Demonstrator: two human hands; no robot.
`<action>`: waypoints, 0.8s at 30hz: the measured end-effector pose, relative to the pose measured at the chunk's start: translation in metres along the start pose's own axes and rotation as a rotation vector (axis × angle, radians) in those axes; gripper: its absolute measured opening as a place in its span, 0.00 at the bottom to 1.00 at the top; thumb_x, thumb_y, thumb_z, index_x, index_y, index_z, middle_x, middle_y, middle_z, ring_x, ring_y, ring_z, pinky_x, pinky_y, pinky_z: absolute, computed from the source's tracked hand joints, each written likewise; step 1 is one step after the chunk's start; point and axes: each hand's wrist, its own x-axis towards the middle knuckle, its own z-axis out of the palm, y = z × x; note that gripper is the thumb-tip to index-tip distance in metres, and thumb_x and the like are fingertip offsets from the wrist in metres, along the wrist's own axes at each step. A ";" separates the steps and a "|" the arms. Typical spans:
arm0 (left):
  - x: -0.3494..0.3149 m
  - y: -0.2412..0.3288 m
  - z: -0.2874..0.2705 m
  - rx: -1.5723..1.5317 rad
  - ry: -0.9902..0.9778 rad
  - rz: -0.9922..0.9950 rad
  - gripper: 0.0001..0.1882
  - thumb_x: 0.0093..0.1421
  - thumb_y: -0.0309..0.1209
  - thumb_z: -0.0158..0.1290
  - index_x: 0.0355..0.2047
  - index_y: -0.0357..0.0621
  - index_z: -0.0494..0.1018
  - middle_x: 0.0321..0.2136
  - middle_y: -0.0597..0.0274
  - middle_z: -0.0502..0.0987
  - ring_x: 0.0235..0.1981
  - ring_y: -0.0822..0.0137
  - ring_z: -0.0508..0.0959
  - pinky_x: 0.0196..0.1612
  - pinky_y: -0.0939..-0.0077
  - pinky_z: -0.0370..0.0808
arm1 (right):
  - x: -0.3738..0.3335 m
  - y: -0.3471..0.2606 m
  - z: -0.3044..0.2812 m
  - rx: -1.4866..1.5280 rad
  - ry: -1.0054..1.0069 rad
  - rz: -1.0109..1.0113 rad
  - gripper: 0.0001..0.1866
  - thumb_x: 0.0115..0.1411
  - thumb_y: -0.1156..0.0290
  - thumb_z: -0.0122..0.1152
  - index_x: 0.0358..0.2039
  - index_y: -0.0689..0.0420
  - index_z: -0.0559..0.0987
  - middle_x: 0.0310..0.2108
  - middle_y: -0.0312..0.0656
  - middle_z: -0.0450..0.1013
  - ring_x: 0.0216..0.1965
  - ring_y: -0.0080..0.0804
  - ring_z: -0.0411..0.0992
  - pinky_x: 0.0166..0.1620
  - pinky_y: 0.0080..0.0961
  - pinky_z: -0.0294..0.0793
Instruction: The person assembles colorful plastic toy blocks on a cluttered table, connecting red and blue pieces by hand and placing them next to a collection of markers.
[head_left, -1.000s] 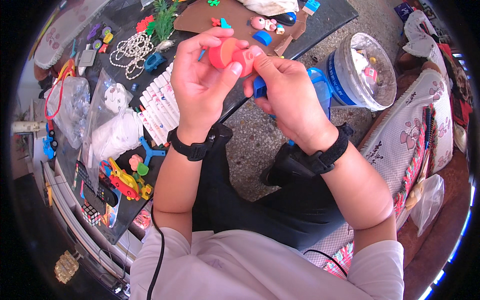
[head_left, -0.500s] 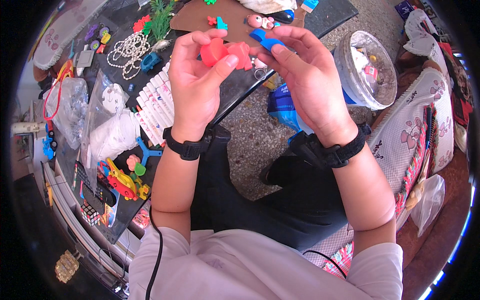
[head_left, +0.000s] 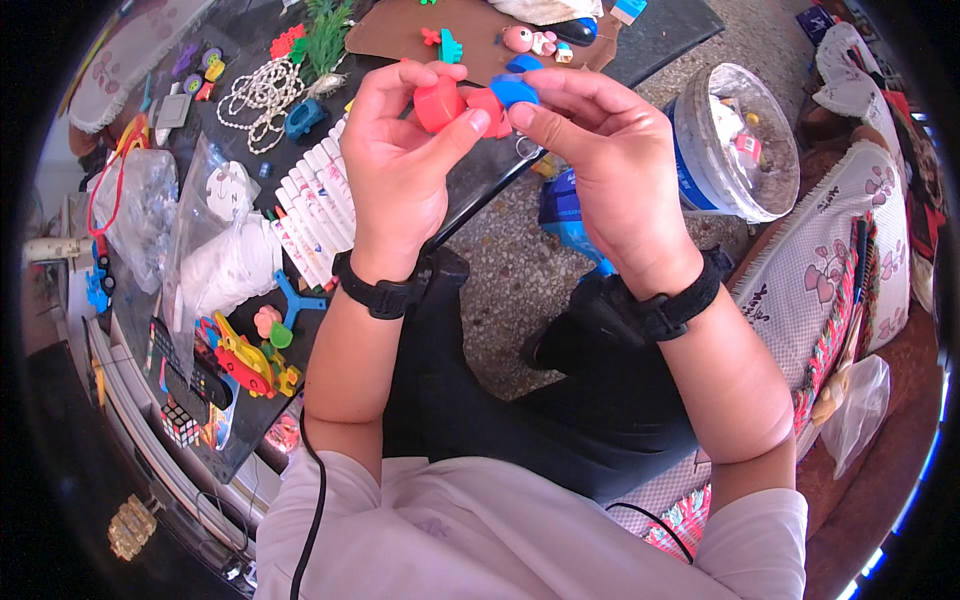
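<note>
My left hand (head_left: 397,175) pinches a red plastic toy piece (head_left: 437,106) with rounded, chunky parts, held up over the table's edge. Between the thumb and fingers of my right hand (head_left: 622,165) is a blue plastic toy piece (head_left: 514,92) with a curved shape. The blue piece overlaps the right end of the red one; whether the two are joined I cannot tell. Just below them a small metal ring (head_left: 527,147) shows, partly hidden. Beyond my hands, a pink toy figure (head_left: 519,39) and a small teal piece (head_left: 450,47) lie on a brown sheet (head_left: 385,35).
The dark table holds a row of white markers (head_left: 318,200), a string of white beads (head_left: 258,105), a remote control (head_left: 205,382), a puzzle cube (head_left: 180,424) and several plastic toys. A white bucket (head_left: 690,165) and a blue bag (head_left: 562,215) stand on the floor to the right.
My right hand has brought the blue piece left and slightly down, against the red piece's right end. My left hand has shifted slightly right, still gripping the red piece.
</note>
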 end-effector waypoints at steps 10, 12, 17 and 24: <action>-0.003 0.009 0.004 0.082 0.011 0.012 0.22 0.58 0.11 0.63 0.51 0.36 0.71 0.53 0.50 0.77 0.50 0.63 0.81 0.55 0.67 0.81 | -0.003 0.001 0.010 -0.036 0.033 -0.026 0.12 0.59 0.84 0.71 0.44 0.69 0.83 0.39 0.46 0.84 0.40 0.25 0.82 0.45 0.20 0.82; -0.003 0.009 0.003 0.080 0.016 0.016 0.22 0.58 0.12 0.63 0.51 0.36 0.71 0.52 0.50 0.77 0.51 0.63 0.81 0.55 0.67 0.81 | -0.001 0.001 0.009 -0.044 0.015 -0.002 0.13 0.59 0.84 0.71 0.44 0.69 0.82 0.38 0.45 0.83 0.40 0.25 0.82 0.45 0.20 0.82; -0.001 0.006 0.005 0.030 0.045 0.011 0.22 0.57 0.12 0.63 0.49 0.36 0.71 0.50 0.52 0.77 0.49 0.64 0.81 0.54 0.69 0.81 | 0.007 0.001 0.000 -0.179 -0.067 -0.028 0.18 0.58 0.83 0.72 0.49 0.68 0.80 0.39 0.45 0.83 0.41 0.26 0.82 0.45 0.20 0.82; -0.004 0.007 0.007 0.152 0.058 0.077 0.23 0.56 0.15 0.67 0.48 0.36 0.70 0.47 0.54 0.76 0.45 0.63 0.84 0.51 0.71 0.82 | 0.004 -0.002 0.000 -0.354 -0.265 -0.023 0.29 0.61 0.85 0.68 0.63 0.67 0.72 0.52 0.47 0.78 0.51 0.30 0.79 0.58 0.27 0.80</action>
